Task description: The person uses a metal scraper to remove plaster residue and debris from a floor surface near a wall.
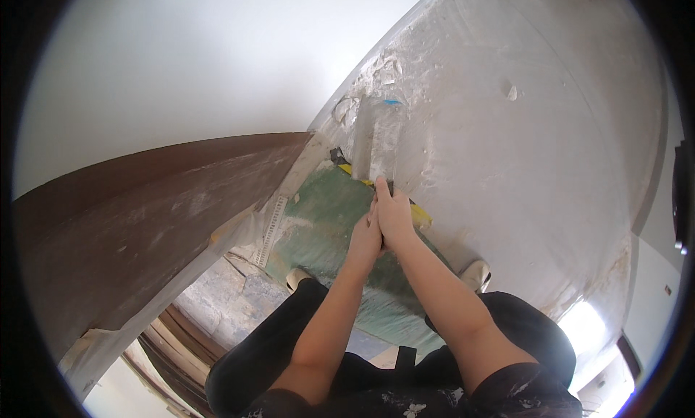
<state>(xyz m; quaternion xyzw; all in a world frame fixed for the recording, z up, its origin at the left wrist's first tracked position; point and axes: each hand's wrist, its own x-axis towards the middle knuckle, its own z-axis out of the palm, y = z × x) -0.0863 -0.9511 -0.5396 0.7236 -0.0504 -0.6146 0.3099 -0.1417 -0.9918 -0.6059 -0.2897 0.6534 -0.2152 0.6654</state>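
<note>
Both my hands are closed together on the handle of a wide, flat-bladed tool, whose blade is smeared with plaster or dust. My right hand is at the front of the grip, its thumb pointing toward the blade. Just behind and to the left, my left hand wraps the same handle. The blade lies over the dusty, rough floor edge near the white wall. Whether it touches the floor I cannot tell. White crumbs of loose material lie past its far end. A bit of blue shows at that end.
Under my feet lies a green mat or board with a yellow-and-black edge. A dark brown panel runs along the left. White perforated strip lies beside the mat. Wooden boards are at lower left. Grey dusty floor spreads right.
</note>
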